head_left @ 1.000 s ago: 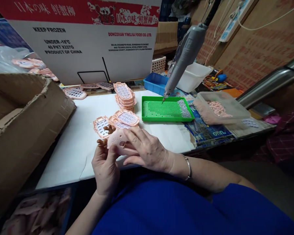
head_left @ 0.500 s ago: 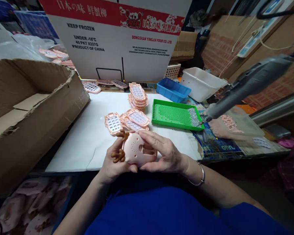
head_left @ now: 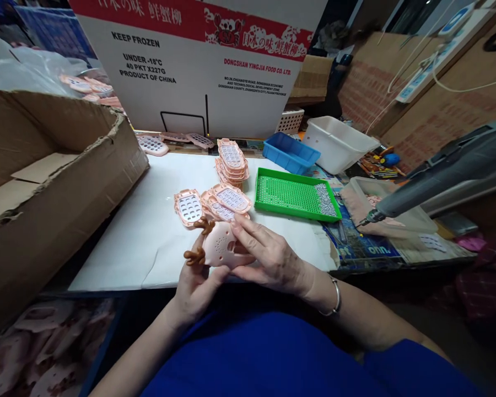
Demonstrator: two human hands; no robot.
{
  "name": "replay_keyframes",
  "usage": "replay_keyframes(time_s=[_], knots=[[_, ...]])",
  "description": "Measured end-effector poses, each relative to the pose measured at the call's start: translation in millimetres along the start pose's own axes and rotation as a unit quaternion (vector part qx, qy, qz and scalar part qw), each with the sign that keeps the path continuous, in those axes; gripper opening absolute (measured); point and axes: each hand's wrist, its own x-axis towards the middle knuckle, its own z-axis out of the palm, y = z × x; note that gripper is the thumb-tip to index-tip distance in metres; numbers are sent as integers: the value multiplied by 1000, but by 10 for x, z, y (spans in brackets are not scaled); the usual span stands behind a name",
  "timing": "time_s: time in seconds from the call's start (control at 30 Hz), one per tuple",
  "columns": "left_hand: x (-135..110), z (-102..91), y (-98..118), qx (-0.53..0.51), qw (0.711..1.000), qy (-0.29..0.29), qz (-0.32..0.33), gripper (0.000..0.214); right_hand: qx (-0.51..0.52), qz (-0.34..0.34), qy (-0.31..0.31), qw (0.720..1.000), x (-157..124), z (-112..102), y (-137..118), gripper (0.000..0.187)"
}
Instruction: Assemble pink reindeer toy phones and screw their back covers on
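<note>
Between both hands, near the table's front edge, is a pink plastic toy casing (head_left: 220, 248) with brown antlers, small round holes and a recess in its back. My left hand (head_left: 196, 286) is closed round its antler end from below. The fingers of my right hand (head_left: 270, 256) lie over the recess and grip the other end, hiding part of it. Just beyond the casing, pink toy panels with rows of slots (head_left: 230, 198) lie overlapping. A single similar panel (head_left: 189, 207) lies to their left, and a stack of them (head_left: 231, 160) stands farther back.
A green perforated tray (head_left: 289, 207) holds small metal screws at its right end. An electric screwdriver (head_left: 430, 182) hangs at right above a clear bin (head_left: 355, 196). Blue (head_left: 291, 149) and white bins (head_left: 334, 143) stand behind. At left is a cardboard box (head_left: 119, 160); pink casings (head_left: 45, 342) lie below.
The casing has tilted and shifted slightly left in my hands, and my right fingers now cover more of its recess. The screwdriver has swung away from the green tray to the right.
</note>
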Motion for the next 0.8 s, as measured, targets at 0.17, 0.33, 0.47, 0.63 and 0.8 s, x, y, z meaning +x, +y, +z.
replay_keyframes(time_s=[0.17,0.33,0.47,0.63,0.8], knots=[[-75,-3,-50,68,997,29,25,33,127,70,31,989,90,-68,-14,45],[-55,-48,-47,86,986,-119,82,35,210,116,23,970,183,-139,-12,25],[-30,51,-38,73,987,-101,100,39,210,130,57,967,186,-115,6,25],[-7,164,-3,56,998,11,19,28,230,184,65,954,124,-127,60,33],[-35,178,-34,93,993,27,66,24,266,231,16,936,64,-158,21,33]])
